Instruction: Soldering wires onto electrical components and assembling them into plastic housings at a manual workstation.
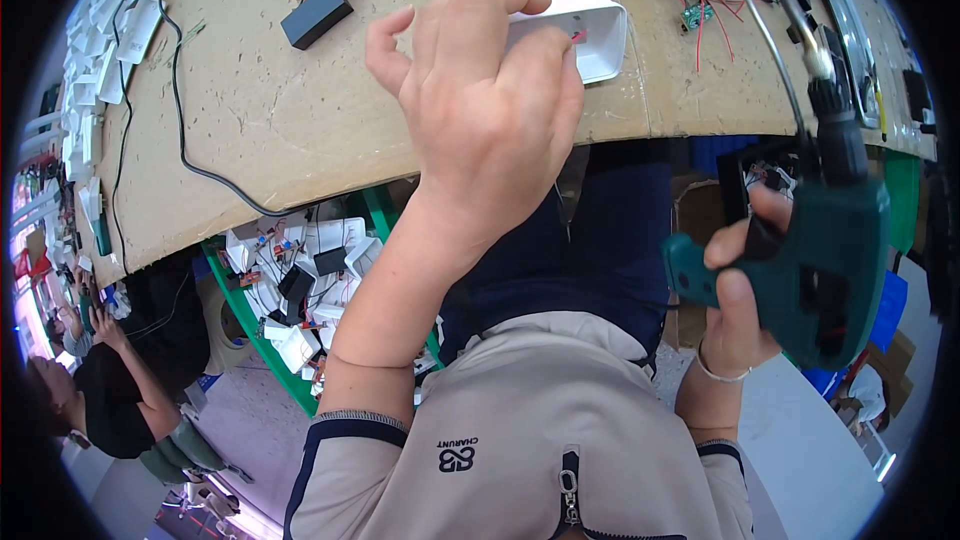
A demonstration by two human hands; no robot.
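White casing (598, 32) near table edge (640, 118)

cardboard box (700, 202) | brown | under bench edge; open top

left hand (490, 110): raised over the bench (300, 120), fingers (545, 65) curled on the near end of a white plastic housing (600, 35)
white plastic housing: open, rounded box lying on the bench near its front edge
right hand (745, 290): wrapped around the grip of a green power screwdriver (825, 270), held off the bench, bit end pointing up and away
bench top: brown board with black boxes (318, 15), a black cable (180, 120), red-wired circuit boards (697, 15)
left edge: rows of white housings (110, 30)
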